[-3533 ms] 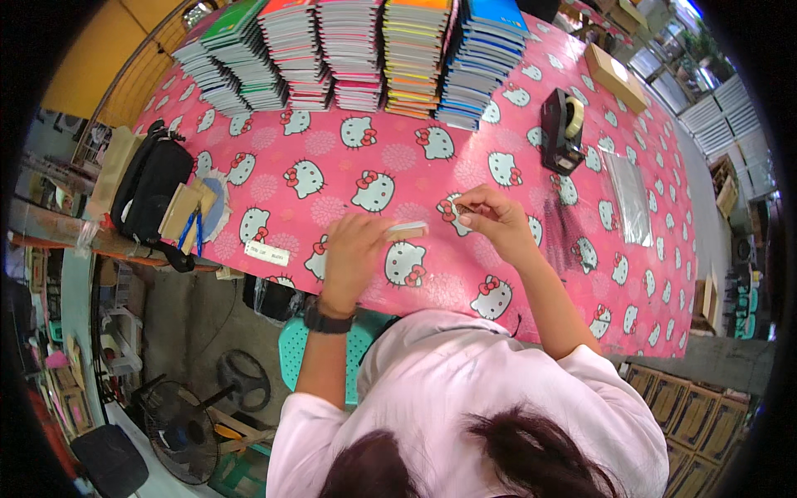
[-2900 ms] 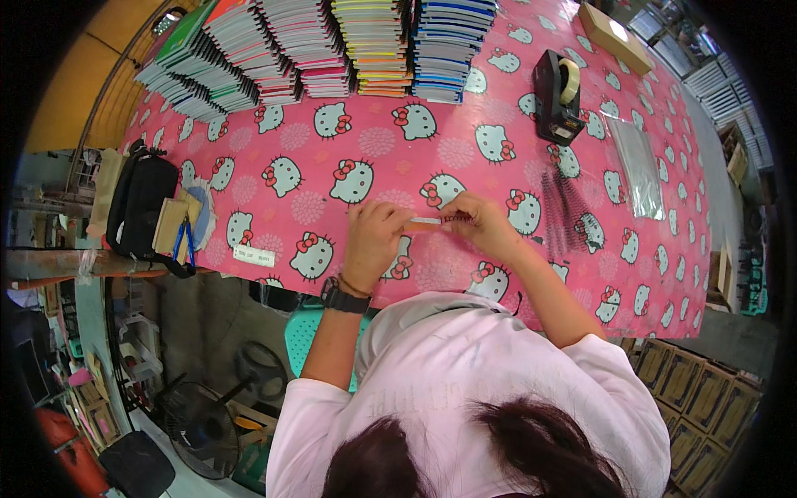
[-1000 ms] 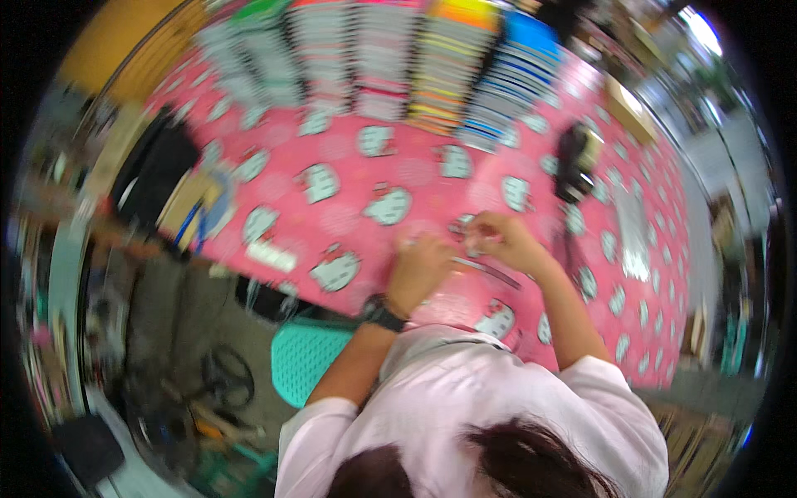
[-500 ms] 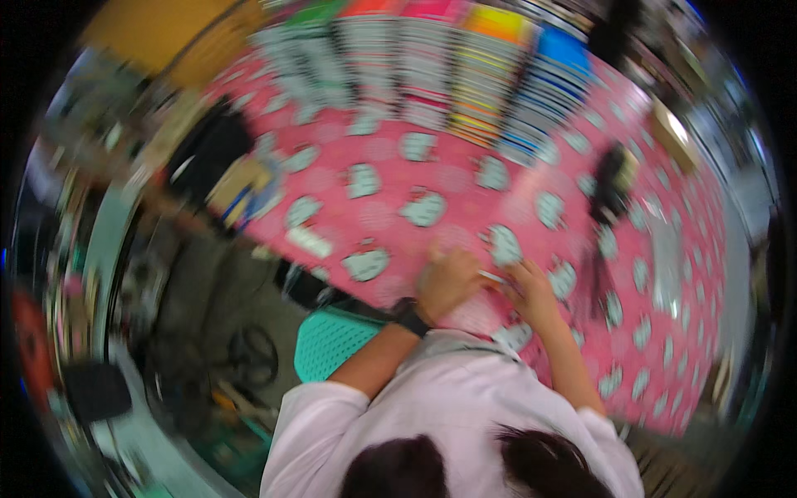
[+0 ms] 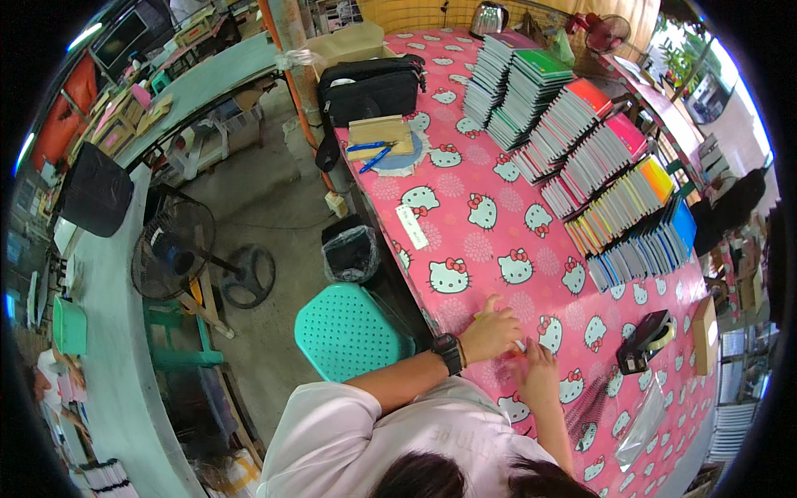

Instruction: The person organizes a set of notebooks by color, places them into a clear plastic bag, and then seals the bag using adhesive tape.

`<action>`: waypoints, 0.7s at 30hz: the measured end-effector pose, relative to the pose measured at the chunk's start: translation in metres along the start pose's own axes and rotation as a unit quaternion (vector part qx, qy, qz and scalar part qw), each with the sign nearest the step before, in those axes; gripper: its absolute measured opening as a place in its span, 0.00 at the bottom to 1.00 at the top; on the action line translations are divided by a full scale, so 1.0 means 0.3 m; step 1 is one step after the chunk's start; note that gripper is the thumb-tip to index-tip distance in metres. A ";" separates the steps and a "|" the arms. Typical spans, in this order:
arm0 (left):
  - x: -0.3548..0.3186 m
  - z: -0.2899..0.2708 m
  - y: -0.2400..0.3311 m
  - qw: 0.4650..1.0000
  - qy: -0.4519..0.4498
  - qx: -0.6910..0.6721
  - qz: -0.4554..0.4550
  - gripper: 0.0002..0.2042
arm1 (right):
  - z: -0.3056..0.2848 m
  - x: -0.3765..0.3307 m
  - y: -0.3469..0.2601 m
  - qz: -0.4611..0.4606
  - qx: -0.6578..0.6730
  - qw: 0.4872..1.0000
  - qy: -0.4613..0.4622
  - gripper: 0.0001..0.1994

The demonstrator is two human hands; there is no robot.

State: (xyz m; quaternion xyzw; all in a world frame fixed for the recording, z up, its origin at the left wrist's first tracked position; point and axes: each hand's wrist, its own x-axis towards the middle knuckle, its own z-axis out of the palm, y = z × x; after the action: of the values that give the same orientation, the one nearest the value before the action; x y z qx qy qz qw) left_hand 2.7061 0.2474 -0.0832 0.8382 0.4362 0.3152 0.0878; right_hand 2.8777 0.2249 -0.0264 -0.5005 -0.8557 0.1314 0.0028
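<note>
Both my hands rest close together on the pink cat-print tablecloth [image 5: 490, 249], near its front edge. My left hand [image 5: 491, 332], with a black watch [image 5: 451, 353] on the wrist, lies fingers-down on the cloth. My right hand [image 5: 540, 378] is just beside it, fingertips meeting the left hand's. Between the fingertips shows a small pale and orange strip [image 5: 519, 348], pinched by both hands and mostly hidden under them.
Rows of coloured notebooks [image 5: 581, 158] stand along the table's far side. A black tape dispenser [image 5: 643, 342], a clear plastic bag [image 5: 641, 419], a white label [image 5: 413, 226], a wooden block with blue pens [image 5: 378, 137] and a black bag [image 5: 369, 83] also lie on it. A teal stool [image 5: 349, 332], bin [image 5: 350, 253] and floor fan [image 5: 174, 257] are on my left.
My head has turned to the left, so the floor and fan now show. Both hands stay together on the strip and now sit closer to the table's front edge.
</note>
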 end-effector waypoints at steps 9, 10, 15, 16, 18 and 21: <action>-0.116 -0.236 -0.153 0.988 0.088 0.034 -0.119 0.04 | -0.207 0.460 -0.113 -0.130 0.061 0.976 -0.164 0.57; -0.142 -0.281 -0.191 0.976 0.123 0.051 -0.175 0.03 | -0.226 0.489 -0.226 -0.162 -0.013 0.968 -0.194 0.57; -0.246 -0.448 -0.281 0.951 0.180 0.082 -0.238 0.02 | -0.114 0.678 -0.498 -0.236 -0.144 0.923 -0.269 0.59; -0.274 -0.470 -0.294 0.946 0.182 0.100 -0.249 0.02 | -0.146 0.737 -0.548 -0.268 -0.122 0.906 -0.303 0.60; -0.334 -0.516 -0.336 0.929 0.191 0.124 -0.291 0.02 | -0.147 0.808 -0.605 -0.334 -0.059 0.881 -0.330 0.62; -0.410 -0.565 -0.411 0.896 0.236 0.141 -0.350 0.04 | -0.076 0.796 -0.728 -0.356 -0.135 0.863 -0.333 0.62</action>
State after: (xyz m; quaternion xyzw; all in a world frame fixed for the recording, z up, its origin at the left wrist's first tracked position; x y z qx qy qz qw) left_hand 2.4684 0.2034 -0.0578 0.5363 0.7491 0.3875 -0.0321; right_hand 2.5746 0.3334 0.0149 -0.0836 -0.9352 0.1636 -0.3029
